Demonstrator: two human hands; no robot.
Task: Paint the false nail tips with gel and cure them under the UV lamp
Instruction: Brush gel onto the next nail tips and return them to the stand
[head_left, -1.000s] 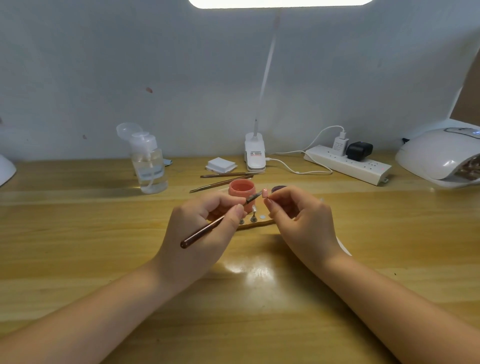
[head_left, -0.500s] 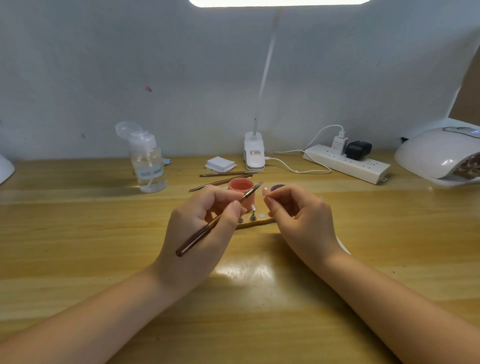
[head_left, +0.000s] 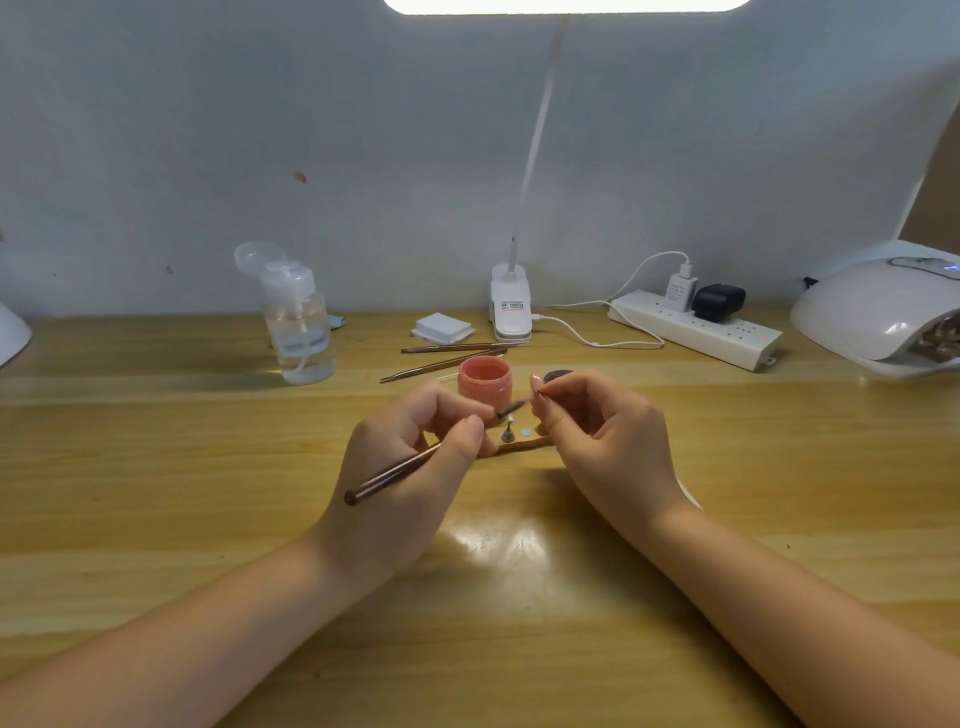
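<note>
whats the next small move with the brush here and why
Probably ease the brush tip right onto the nail tip. The left hand holds the bristles just short of it, the right hand pinches it up, and the open gel pot sits behind.

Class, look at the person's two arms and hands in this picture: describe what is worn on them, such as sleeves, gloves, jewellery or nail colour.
Both forearms are bare to the frame's lower edge: no sleeves, gloves, watch or bracelets show. The left hand and right hand show no rings. On the right hand one long, pointed nail shows, pale pink. The left hand's nails are too blurred to judge.
</note>
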